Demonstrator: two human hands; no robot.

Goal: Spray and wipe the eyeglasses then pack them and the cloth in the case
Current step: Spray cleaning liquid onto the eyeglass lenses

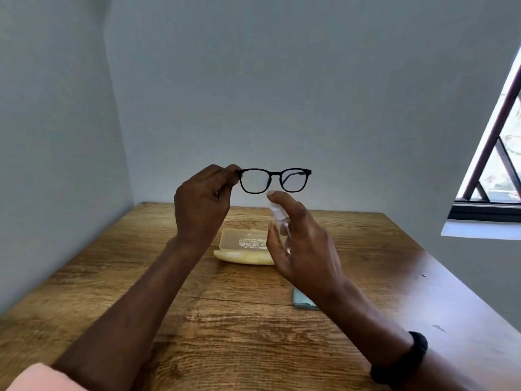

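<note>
A person's two bare arms reach forward over a wooden tabletop (225,320) set in the corner of a pale grey room. The left hand (201,203) is raised, its grip pinching the left end of a pair of black-framed eyeglasses (275,174) at the hinge, between thumb and curled fingers. The eyeglasses hang level in the air above the far part of the tabletop, lenses facing the viewer, temples pointing away.

Just below the eyeglasses, the right hand (303,238) holds a small clear spray bottle (279,221) upright. Its grip is wrapped round the bottle's body, and the forefinger lies on top of the white spray head (close under the bridge of the frame).

Behind the hands an open pale yellow case (242,246) lies on the tabletop, printed lettering on its lid, partly hidden by the right hand. A folded light blue cloth (301,301) lies nearer, half covered by the right forearm. A black wristband (406,359) circles the right wrist. A pink sleeve (42,379) shows at the lower left, and a window (501,165) stands at the right edge.
</note>
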